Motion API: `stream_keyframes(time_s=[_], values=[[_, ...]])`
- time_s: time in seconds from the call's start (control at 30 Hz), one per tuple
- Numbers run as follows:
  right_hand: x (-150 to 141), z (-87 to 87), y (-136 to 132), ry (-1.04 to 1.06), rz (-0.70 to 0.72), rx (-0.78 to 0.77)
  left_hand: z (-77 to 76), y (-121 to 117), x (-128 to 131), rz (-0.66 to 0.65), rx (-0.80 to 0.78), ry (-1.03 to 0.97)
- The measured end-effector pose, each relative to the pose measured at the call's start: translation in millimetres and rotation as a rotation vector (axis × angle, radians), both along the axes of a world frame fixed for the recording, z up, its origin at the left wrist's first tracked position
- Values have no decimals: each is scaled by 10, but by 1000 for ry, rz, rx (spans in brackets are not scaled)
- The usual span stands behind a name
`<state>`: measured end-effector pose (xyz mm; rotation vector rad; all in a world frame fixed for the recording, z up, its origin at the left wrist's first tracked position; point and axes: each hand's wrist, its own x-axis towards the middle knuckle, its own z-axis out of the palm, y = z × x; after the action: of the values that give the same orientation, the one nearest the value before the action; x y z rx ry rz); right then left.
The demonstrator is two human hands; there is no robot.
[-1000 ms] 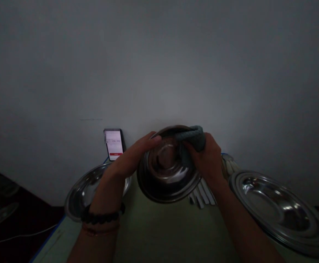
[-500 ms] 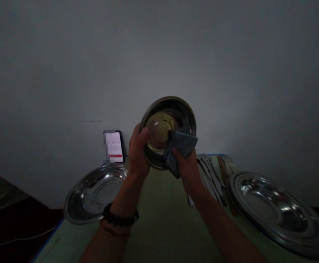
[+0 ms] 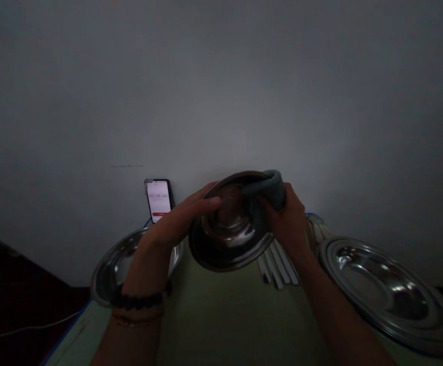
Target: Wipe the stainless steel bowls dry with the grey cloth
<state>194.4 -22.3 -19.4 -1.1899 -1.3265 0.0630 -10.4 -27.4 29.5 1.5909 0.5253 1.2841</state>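
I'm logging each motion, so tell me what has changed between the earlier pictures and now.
Since the second picture, the bowl has come down and tipped, much as in the first. The cloth in the right hand has gone from the bowl's lower right to its upper right rim. Nothing was taken up or let go. The phone, left basin and right-side dishes stayed put.

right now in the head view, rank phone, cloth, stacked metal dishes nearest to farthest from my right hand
1. Cloth: in your right hand
2. Stacked metal dishes: right side of the table
3. Phone: off left, past the held bowl
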Motion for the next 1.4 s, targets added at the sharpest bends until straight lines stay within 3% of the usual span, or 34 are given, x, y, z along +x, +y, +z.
stream_keyframes(time_s=[0.1, 0.17, 0.27, 0.37, 0.43, 0.57, 0.67, 0.73, 0.8, 0.97, 1.13, 1.27, 1.4], values=[[-56, -16, -5, 154, -103, 32, 6, 3, 82, -106, -47, 25], [-122, -94, 37, 329, -125, 20, -2, 13, 168, -122, -26, -74], [-270, -248, 101, 580, 13, -45, -78, 43, 335, -60, 62, -263], [-434, -343, 96, 717, 212, -139, -218, 86, 494, 57, 169, -319], [-513, -355, 69, 756, 247, -246, -303, 115, 561, 150, 234, -341], [-505, -352, 102, 673, 158, -379, -372, 159, 595, 256, 273, -340], [-331, -366, 200, 477, -60, -210, -361, 160, 609, 260, 229, -345], [-181, -351, 234, 260, -234, -44, -347, 134, 636, 236, 164, -360], [-64, -302, 213, 17, -344, 12, -330, 89, 666, 225, 120, -369], [-95, -152, 40, -439, -322, -141, -273, -10, 669, 254, 133, -335], [-278, -168, 28, -319, -276, -188, -230, -2, 586, 223, 84, -200], [-307, -175, 56, -142, -190, -58, -217, 3, 574, 90, -27, -143], [-271, -46, -19, 96, -35, 66, -199, -23, 612, 11, -120, -155]])
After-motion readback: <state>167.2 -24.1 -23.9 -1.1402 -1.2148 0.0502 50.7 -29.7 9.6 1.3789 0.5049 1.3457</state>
